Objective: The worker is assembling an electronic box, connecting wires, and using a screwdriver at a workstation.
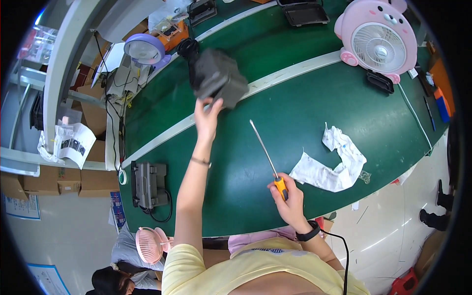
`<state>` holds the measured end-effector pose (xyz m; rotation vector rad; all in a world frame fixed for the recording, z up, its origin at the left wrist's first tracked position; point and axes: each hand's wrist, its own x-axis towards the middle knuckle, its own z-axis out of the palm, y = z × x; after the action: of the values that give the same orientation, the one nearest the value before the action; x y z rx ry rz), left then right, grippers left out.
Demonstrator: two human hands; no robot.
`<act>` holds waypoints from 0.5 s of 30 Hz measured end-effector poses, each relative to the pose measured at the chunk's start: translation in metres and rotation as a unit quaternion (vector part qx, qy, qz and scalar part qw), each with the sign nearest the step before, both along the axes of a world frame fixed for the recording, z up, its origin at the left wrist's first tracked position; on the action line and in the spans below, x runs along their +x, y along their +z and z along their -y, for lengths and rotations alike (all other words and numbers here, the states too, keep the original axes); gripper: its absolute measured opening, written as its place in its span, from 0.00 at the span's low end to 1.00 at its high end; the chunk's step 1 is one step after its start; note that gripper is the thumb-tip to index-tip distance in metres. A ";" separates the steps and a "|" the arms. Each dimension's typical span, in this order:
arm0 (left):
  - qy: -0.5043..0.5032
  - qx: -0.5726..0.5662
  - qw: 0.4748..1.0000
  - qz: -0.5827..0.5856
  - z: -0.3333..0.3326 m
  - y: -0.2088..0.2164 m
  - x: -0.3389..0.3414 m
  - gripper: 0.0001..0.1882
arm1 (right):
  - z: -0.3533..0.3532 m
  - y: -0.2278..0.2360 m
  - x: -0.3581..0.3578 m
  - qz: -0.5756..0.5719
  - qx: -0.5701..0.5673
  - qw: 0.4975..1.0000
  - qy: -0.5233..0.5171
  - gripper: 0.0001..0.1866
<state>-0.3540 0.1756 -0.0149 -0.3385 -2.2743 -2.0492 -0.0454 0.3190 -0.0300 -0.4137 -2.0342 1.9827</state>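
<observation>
My left hand (206, 118) reaches forward to the white strip across the green table. Its fingers and thumb grip the near edge of a dark grey plastic box (220, 73), which is blurred. A bundle of black cable (188, 51) is at the box's far left side. Nearer to me, my right hand (291, 202) is closed around the yellow and black handle of a screwdriver (265, 152). Its metal shaft points away and slightly left, its tip apart from the box. Right of the screwdriver lies a crumpled white cloth (339, 162).
Another grey box (149, 184) with a cable stands at the left table edge. A pink fan (378, 42) is at the back right, beside a small black tray (380, 81). A purple fan (145, 49) stands back left. A person (132, 265) sits at lower left, near a pink fan (151, 245).
</observation>
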 end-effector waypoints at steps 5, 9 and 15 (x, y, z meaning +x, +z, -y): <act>0.028 -0.064 0.997 0.014 0.100 0.013 0.115 0.23 | 0.006 -0.004 0.001 -0.021 -0.004 1.000 -0.004 0.17; 0.063 -0.110 0.992 -0.002 0.145 0.012 0.197 0.21 | 0.009 -0.009 0.001 -0.029 0.019 0.999 -0.012 0.18; 0.132 -0.195 0.968 -0.090 0.148 0.013 0.295 0.20 | 0.013 -0.009 0.006 -0.023 -0.016 1.000 -0.004 0.17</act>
<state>-0.0589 0.0274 -0.0023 -0.2120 -2.4412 -1.3859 -0.0393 0.3056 -0.0394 -0.3787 -1.9721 2.0027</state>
